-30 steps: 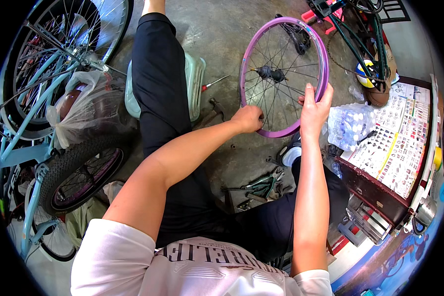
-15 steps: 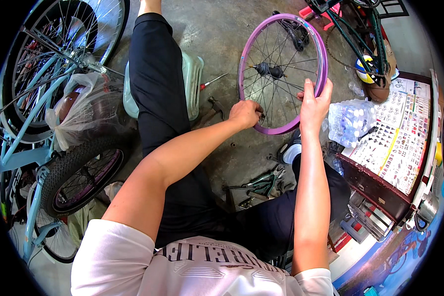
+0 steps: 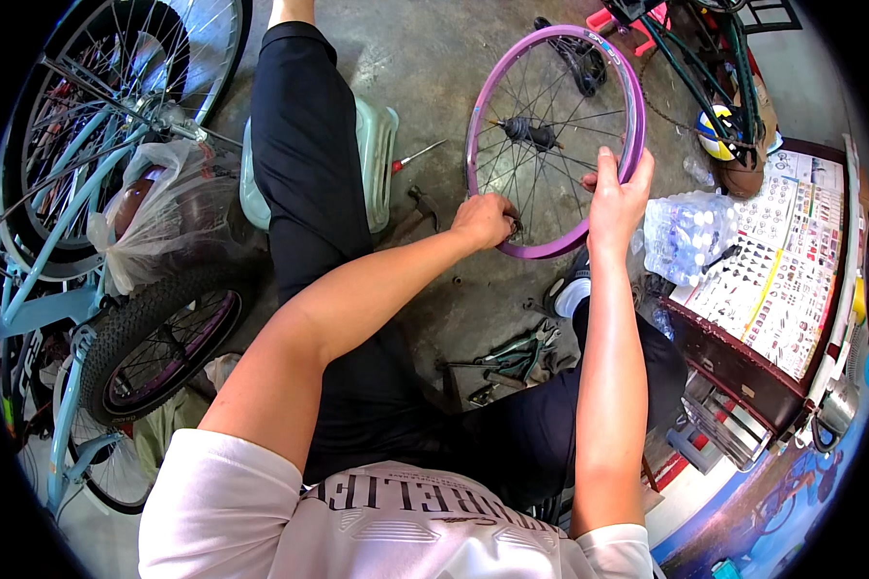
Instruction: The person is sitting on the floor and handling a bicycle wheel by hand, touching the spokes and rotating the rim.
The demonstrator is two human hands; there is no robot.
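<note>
Concrete workshop floor lies under me as I sit holding a purple spoked wheel rim (image 3: 553, 135) upright ahead, my right hand (image 3: 616, 193) in a closed grip steadying its edge while my left hand (image 3: 483, 220) pinches at its lower spokes.

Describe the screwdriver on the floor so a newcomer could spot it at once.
Start at the purple wheel rim that both hands grip. Left of it sits a pale green stool on the concrete. The screwdriver lies between them: thin metal shaft, small red handle, unlike the darker hammer below it.
</note>
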